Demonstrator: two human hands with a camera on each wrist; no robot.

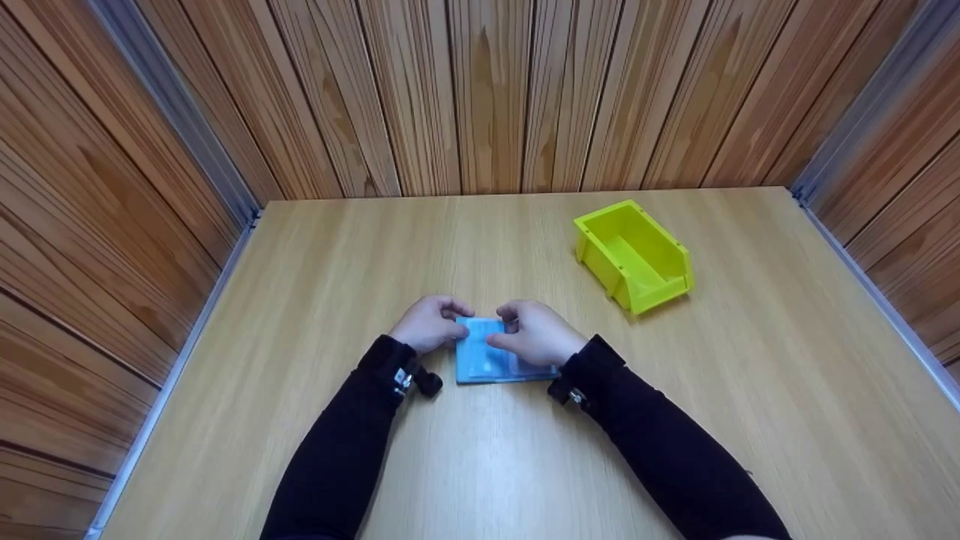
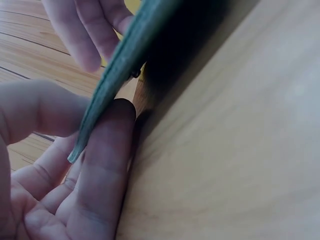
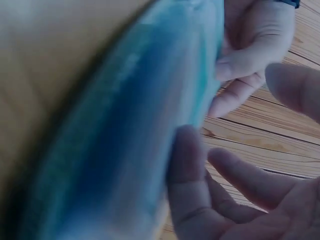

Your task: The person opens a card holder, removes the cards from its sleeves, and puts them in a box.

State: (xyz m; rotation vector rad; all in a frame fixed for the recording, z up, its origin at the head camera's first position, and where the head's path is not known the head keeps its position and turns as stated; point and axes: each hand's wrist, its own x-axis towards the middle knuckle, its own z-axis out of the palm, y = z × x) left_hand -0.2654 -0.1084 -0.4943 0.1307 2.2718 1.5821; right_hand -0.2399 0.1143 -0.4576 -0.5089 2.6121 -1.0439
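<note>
A flat, light blue rectangular pouch [image 1: 484, 360] with a shiny, clear-looking face is held just in front of the two hands' fingertips. My left hand [image 1: 427, 324] pinches its left edge; in the left wrist view the thumb lies on one side of the thin edge [image 2: 107, 80] and a finger on the other. My right hand [image 1: 544, 334] hovers over the pouch's right part, thumb and fingers spread apart. In the right wrist view one fingertip [image 3: 187, 150] is right at the pouch's edge, while the thumb stands away from it.
A yellow open-front plastic bin [image 1: 634, 255] stands at the back right of the wooden table [image 1: 337, 262]. Wood-plank walls [image 1: 487, 97] close off the back and both sides. Black sleeves with wrist cameras cover both forearms.
</note>
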